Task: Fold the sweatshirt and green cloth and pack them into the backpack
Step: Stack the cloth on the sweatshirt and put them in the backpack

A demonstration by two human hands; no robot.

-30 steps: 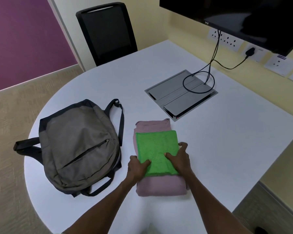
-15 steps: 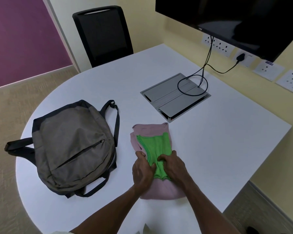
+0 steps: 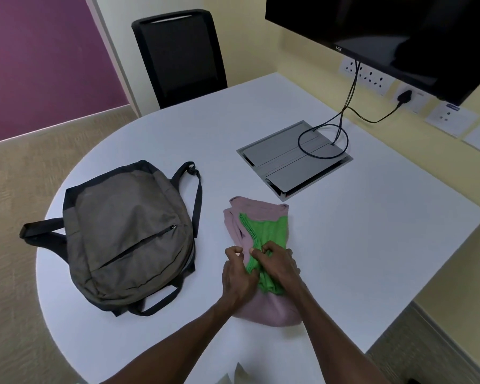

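I'm gripping the cloth (image 3: 269,239) and sweatshirt (image 3: 263,214) bundle, its long axis running away from me, slightly tilted left, near the table (image 3: 372,245) front. Green terry cloth is bunching on soft pink folded fabric. My left hand (image 3: 237,275) and right hand (image 3: 279,266) are curling fingers tight around the bundle from both sides. The grey backpack (image 3: 128,231) is lying flat, zipped, just left.

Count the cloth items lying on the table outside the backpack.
2. The pink sweatshirt lies right of the backpack; the green cloth sits bunched on top of it, under both hands. Anything inside the bag is hidden.
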